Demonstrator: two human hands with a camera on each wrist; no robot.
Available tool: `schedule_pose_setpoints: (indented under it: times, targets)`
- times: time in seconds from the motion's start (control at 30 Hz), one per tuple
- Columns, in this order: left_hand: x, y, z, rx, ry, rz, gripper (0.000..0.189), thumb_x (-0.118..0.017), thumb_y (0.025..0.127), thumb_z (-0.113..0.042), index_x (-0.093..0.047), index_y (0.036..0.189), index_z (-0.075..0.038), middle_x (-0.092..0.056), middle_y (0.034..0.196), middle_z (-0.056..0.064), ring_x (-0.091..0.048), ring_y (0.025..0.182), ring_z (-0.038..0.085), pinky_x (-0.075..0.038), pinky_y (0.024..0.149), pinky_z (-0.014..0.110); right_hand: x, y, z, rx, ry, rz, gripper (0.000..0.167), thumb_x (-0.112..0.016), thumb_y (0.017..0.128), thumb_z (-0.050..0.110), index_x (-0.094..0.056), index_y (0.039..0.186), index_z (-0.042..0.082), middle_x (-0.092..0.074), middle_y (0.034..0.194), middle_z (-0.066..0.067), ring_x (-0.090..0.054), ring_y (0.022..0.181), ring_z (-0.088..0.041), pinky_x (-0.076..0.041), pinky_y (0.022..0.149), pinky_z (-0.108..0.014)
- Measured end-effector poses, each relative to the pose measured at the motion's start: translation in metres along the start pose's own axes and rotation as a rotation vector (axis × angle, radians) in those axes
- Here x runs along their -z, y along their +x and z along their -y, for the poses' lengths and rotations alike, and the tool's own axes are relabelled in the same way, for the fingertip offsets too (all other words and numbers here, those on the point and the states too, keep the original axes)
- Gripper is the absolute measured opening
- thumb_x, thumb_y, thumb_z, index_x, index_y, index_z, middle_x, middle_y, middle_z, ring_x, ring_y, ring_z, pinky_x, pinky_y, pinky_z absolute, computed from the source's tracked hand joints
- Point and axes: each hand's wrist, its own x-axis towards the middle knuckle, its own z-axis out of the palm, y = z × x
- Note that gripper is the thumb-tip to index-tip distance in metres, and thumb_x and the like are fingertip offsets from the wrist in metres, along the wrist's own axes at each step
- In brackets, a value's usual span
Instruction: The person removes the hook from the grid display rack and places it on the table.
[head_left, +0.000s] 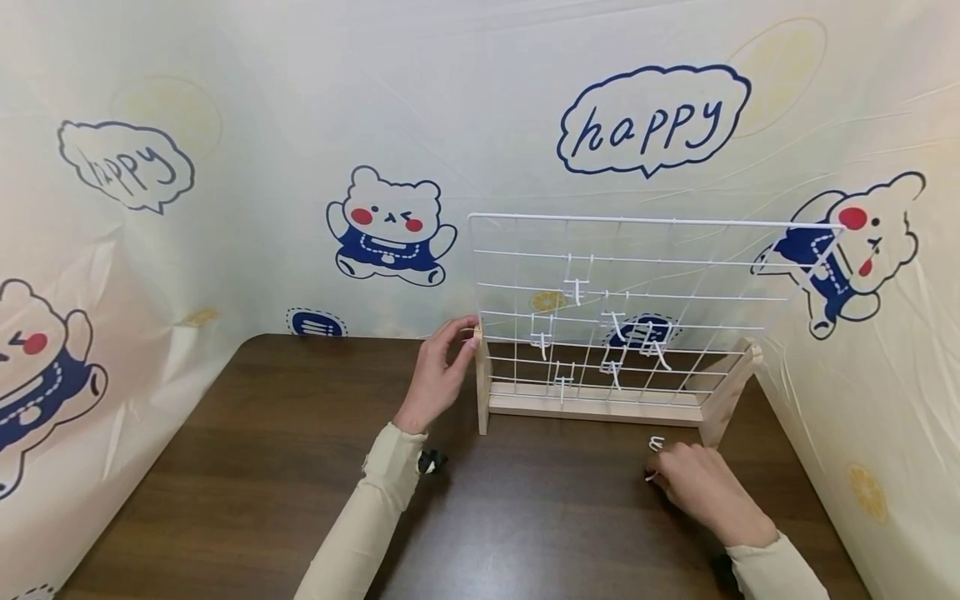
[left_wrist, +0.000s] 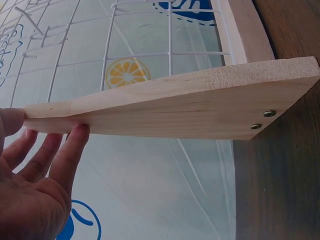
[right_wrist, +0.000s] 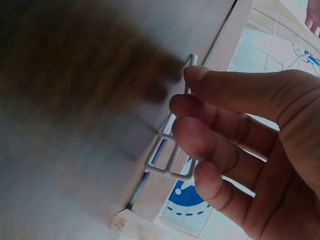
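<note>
A white wire grid rack [head_left: 660, 222] leans back in a pale wooden stand [head_left: 600, 411], and several white wire hooks [head_left: 577, 290] hang on its bars. My left hand [head_left: 437, 371] grips the upper end of the left side panel [left_wrist: 165, 112], thumb on its edge and fingertips on its outer face. In front of the stand's right end, my right hand [head_left: 708, 483] pinches a loose white hook [right_wrist: 170, 176] between thumb and fingers. This hook's square wire frame sticks out past the fingers, while its middle is hidden behind them.
The dark brown wooden table [head_left: 300, 467] carries the stand near its back edge. Behind and on both sides hangs a pale printed curtain [head_left: 277, 167], close to the rack. Two brass-coloured screw heads [left_wrist: 269, 114] show low on the left panel.
</note>
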Motion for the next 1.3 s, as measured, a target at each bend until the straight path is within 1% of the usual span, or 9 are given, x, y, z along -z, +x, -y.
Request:
schedule_pose_setpoints:
  times: [0.2,0.4,0.63,0.73,0.87,0.97,1.07,1.17,1.3]
  targets:
    - [0.0,0.0,0.0,0.002,0.006,0.004,0.034,-0.062,0.106,-0.016,-0.063,0.136,-0.001,-0.069,0.132,0.016,-0.068,0.122,0.032,-0.057,0.107,0.05,0.004,-0.001,0.0,0.052,-0.007,-0.07,0.029,-0.092,0.071,0.016,-0.065,0.073,0.025,-0.061,0.061,0.007,-0.059,0.053,-0.017,-0.039,0.042,-0.034]
    - [0.0,-0.001,0.0,0.002,0.006,0.01,0.034,-0.062,0.106,-0.016,-0.063,0.137,-0.003,-0.069,0.133,0.016,-0.068,0.122,0.032,-0.057,0.107,0.05,0.006,0.001,0.004,0.1,-0.036,-0.183,0.032,-0.093,0.071,0.02,-0.062,0.076,0.023,-0.063,0.067,0.01,-0.06,0.052,-0.017,-0.04,0.043,-0.033]
    - [0.002,-0.001,-0.002,0.016,-0.004,0.011,0.034,-0.061,0.106,-0.017,-0.063,0.137,-0.004,-0.069,0.133,0.016,-0.067,0.123,0.032,-0.057,0.106,0.05,0.014,0.011,0.016,0.185,-0.014,-0.287,0.024,-0.09,0.076,0.023,-0.067,0.08,0.022,-0.059,0.069,0.011,-0.057,0.051,-0.011,-0.037,0.042,-0.027]
    - [0.001,0.0,-0.002,0.012,-0.011,0.01,0.033,-0.062,0.106,-0.016,-0.064,0.136,-0.005,-0.069,0.133,0.016,-0.068,0.122,0.032,-0.057,0.106,0.051,0.019,0.016,0.019,0.227,-0.004,-0.348,0.02,-0.088,0.076,0.022,-0.071,0.086,0.02,-0.062,0.071,0.01,-0.06,0.053,-0.012,-0.04,0.043,-0.027]
    - [0.0,0.0,-0.001,-0.003,-0.013,0.004,0.033,-0.062,0.105,-0.015,-0.064,0.135,0.0,-0.069,0.131,0.018,-0.068,0.121,0.032,-0.057,0.106,0.052,0.026,0.021,0.022,0.279,0.003,-0.425,0.014,-0.079,0.083,0.025,-0.075,0.093,0.016,-0.066,0.075,0.006,-0.064,0.058,-0.016,-0.045,0.045,-0.03]
    - [0.0,0.0,0.0,-0.009,-0.012,0.0,0.034,-0.062,0.105,-0.014,-0.063,0.135,0.002,-0.069,0.131,0.019,-0.069,0.12,0.033,-0.057,0.105,0.051,0.032,0.025,0.023,0.299,0.012,-0.464,0.015,-0.069,0.093,0.029,-0.076,0.095,0.015,-0.067,0.076,0.005,-0.065,0.06,-0.017,-0.047,0.045,-0.033]
    - [0.0,0.001,0.0,-0.006,-0.01,-0.002,0.033,-0.062,0.105,-0.014,-0.064,0.135,0.0,-0.069,0.131,0.019,-0.069,0.121,0.032,-0.057,0.105,0.049,0.038,0.029,0.025,0.305,0.022,-0.483,0.027,-0.059,0.103,0.032,-0.076,0.097,0.013,-0.071,0.079,0.003,-0.068,0.063,-0.018,-0.051,0.048,-0.035]
    - [0.0,0.001,0.0,-0.003,-0.016,0.0,0.032,-0.062,0.105,-0.014,-0.064,0.134,-0.002,-0.069,0.132,0.02,-0.069,0.121,0.032,-0.057,0.106,0.049,0.044,0.033,0.028,0.307,0.019,-0.491,0.043,-0.044,0.111,0.038,-0.077,0.098,0.012,-0.074,0.082,0.001,-0.07,0.065,-0.018,-0.055,0.051,-0.036]
    - [0.0,0.0,0.0,-0.001,-0.031,0.003,0.032,-0.062,0.105,-0.015,-0.064,0.135,-0.004,-0.069,0.132,0.02,-0.068,0.122,0.033,-0.056,0.106,0.053,0.051,0.037,0.031,0.316,0.016,-0.5,0.052,-0.035,0.114,0.04,-0.076,0.099,0.012,-0.073,0.08,0.002,-0.068,0.062,-0.017,-0.054,0.051,-0.034]
